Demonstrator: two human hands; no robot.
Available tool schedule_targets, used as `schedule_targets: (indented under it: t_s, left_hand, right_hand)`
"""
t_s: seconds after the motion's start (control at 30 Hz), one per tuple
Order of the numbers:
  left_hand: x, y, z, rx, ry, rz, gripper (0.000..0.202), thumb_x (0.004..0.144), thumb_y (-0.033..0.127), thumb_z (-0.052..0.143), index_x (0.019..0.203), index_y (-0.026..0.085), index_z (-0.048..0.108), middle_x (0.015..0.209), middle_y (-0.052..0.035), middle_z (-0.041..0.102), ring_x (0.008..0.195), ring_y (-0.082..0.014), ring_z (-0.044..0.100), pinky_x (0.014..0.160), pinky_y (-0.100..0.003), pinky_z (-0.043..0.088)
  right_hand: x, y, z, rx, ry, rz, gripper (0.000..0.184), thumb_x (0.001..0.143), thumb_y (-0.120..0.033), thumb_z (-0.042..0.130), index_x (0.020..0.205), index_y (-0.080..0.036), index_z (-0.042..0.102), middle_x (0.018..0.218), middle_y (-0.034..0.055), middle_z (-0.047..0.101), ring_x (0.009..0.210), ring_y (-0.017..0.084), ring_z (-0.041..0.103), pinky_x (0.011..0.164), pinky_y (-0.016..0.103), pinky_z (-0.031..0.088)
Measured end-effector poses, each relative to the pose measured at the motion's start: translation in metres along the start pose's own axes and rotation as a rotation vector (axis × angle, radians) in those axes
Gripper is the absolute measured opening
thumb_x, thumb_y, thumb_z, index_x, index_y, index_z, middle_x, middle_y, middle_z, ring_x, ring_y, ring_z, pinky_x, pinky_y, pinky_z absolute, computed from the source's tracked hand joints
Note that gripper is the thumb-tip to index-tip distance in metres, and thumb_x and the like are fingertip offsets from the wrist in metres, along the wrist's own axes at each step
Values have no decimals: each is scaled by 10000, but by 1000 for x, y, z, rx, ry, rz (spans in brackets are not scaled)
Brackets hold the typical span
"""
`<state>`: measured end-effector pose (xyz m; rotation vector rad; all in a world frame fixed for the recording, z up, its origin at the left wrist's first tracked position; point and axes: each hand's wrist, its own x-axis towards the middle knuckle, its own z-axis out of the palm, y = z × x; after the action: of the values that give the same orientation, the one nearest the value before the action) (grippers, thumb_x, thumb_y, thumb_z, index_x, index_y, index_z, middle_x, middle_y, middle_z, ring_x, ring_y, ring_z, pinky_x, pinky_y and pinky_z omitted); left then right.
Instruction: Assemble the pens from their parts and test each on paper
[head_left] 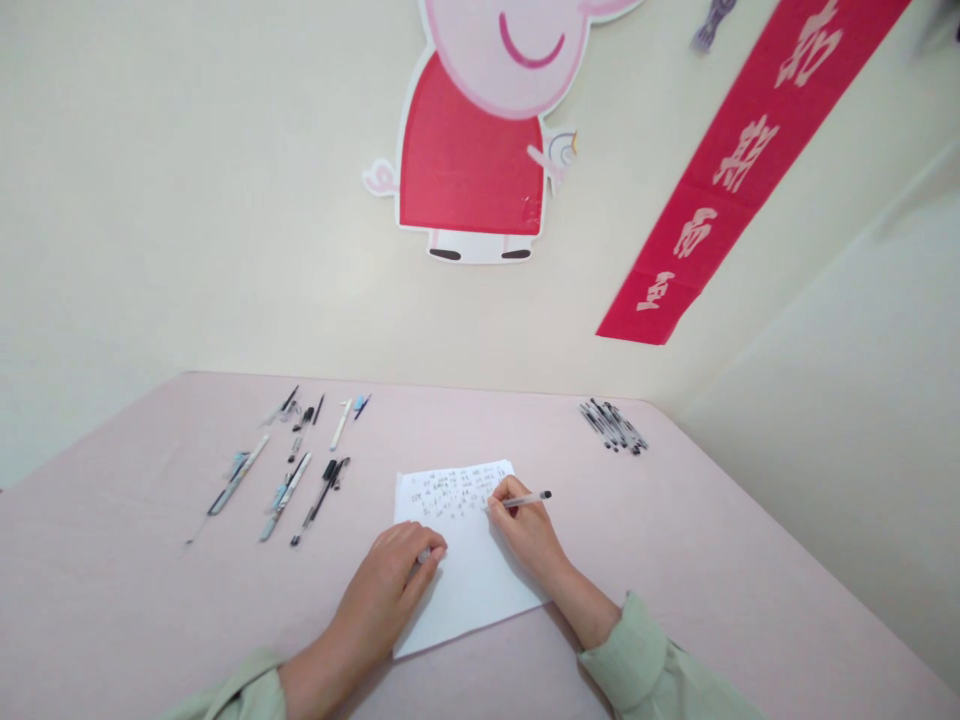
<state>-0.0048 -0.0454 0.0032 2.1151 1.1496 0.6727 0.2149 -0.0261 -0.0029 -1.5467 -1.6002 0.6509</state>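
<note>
My right hand (pixel 523 522) pinches a clear-barrelled pen (pixel 528 498) with a black end. Its tip meets a white sheet of paper (pixel 465 585), near the lower lines of small dark handwriting. On the left edge of the sheet rests my left hand (pixel 396 575), fingers curled around a small translucent piece that looks like a pen cap (pixel 424 555); most of it is hidden. The paper lies slightly turned on the pink tabletop (pixel 247 610).
Left of the paper lie several pens and loose pen parts, among them a black pen (pixel 321 500) and a pale patterned pen (pixel 285 497). At the back right sits a pile of clear pens (pixel 613 427). Behind the table, the wall carries a pig cutout (pixel 472 150) and a red banner (pixel 712 210).
</note>
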Motion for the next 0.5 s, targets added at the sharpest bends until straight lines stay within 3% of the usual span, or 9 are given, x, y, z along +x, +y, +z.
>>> schedule_targets:
  t_s: [0.5]
  left_hand:
    - [0, 2, -1, 12, 16, 7, 285, 947, 344, 386, 895, 219, 638, 888, -68, 669, 892, -234, 602, 858, -390, 451]
  right_hand:
    - [1, 1, -1, 16, 3, -12, 120, 781, -223, 469, 662, -221, 458, 627, -42, 482, 605, 140, 485, 601, 248, 361]
